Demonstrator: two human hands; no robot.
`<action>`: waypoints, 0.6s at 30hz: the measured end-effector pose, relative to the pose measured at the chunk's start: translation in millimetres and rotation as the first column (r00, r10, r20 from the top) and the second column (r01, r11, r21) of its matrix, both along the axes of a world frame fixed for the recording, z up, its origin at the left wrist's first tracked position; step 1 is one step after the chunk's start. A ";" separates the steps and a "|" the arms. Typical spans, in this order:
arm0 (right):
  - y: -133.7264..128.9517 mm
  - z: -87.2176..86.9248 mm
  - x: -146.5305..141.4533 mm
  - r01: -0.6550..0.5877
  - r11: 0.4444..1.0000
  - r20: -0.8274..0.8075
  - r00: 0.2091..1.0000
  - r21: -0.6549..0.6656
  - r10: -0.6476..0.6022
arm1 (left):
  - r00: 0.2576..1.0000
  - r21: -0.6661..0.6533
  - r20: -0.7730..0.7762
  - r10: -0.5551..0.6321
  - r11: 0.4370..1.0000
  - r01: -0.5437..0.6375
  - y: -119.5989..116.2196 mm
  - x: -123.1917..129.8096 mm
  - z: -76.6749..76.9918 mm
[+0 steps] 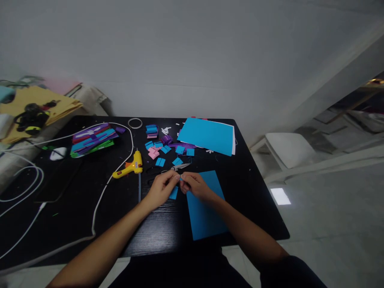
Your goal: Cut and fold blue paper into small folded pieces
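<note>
Both hands meet at the middle of the table. Fingers of my left hand (163,185) and my right hand (194,184) are closed in a pinch on a small blue paper piece (180,178), mostly hidden by the fingertips. Under my left hand lies another blue paper piece (173,193). A large blue sheet (207,216) lies partly beneath my right hand and forearm. Just beyond the hands are scissors (181,166) with their blades toward the right. Several folded blue pieces (160,162) and pink pieces (154,152) are scattered farther back.
A yellow glue gun (129,165) lies left of the hands, its cable (102,196) crossing the table. Farther left are stacked coloured papers (93,140) and a phone (57,182) on a white cord. Blue and white sheets (208,136) lie back right. A white stool (288,149) stands beyond the table.
</note>
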State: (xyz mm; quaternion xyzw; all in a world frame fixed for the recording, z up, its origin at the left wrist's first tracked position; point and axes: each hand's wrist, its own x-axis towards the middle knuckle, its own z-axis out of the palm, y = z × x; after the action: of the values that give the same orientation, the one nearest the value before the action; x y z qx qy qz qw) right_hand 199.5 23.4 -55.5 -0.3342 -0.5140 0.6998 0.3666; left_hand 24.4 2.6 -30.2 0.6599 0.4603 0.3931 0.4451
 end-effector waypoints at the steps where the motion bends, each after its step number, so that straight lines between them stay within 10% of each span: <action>1: -0.6 0.5 -0.8 0.002 1.000 -0.003 1.000 0.001 -0.002 | 1.000 -0.002 0.011 0.004 1.000 -0.004 -0.2 0.4 0.8; 10: 4.6 -5.8 0.8 0.150 0.988 0.022 0.988 0.028 -0.151 | 0.977 -0.064 0.112 0.180 0.983 -0.174 3.2 -3.6 -4.1; 18: 3.9 -3.2 8.3 0.036 0.991 0.149 0.987 0.132 -0.055 | 0.995 -0.173 0.100 0.023 0.985 -0.005 11.0 -11.2 0.0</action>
State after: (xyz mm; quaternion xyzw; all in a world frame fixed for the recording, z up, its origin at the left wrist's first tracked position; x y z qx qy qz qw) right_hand 207.8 27.3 -58.7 -0.3741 -0.5770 0.6288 0.3630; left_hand 13.2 13.7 -30.2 0.5948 0.4740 0.3878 0.5207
